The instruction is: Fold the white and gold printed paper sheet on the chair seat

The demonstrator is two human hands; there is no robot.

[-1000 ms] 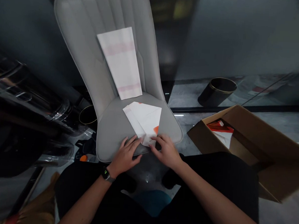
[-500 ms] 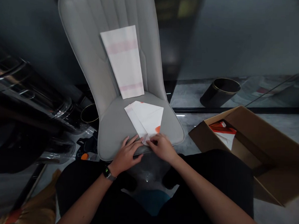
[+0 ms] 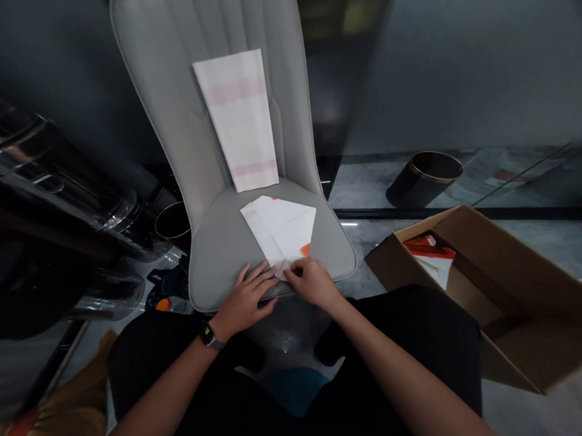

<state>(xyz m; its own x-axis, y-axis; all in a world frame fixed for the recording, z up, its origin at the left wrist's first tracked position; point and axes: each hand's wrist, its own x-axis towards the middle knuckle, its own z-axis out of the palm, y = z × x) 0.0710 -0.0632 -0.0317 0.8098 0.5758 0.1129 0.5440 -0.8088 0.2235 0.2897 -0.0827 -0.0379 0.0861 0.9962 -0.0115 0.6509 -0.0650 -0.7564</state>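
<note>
A partly folded sheet of white paper with orange-red patches lies on the grey chair's seat, its narrow end toward me. My right hand pinches the paper's near corner, thumb and fingers together. Beside it on the left, my left hand rests with fingers spread, its fingertips touching the paper's near left edge. A watch is on the left wrist. Behind, a stack of white paper with pinkish bands leans against the chair's backrest.
The grey chair stands before my knees. To the right is an open cardboard box with folded red-and-white paper inside. A black bin stands behind the box. An orange-capped bottle lies left of the seat.
The view has shifted slightly. My right hand stays at the paper's near corner with its fingers slightly more curled; my left hand keeps nearly the same place.
</note>
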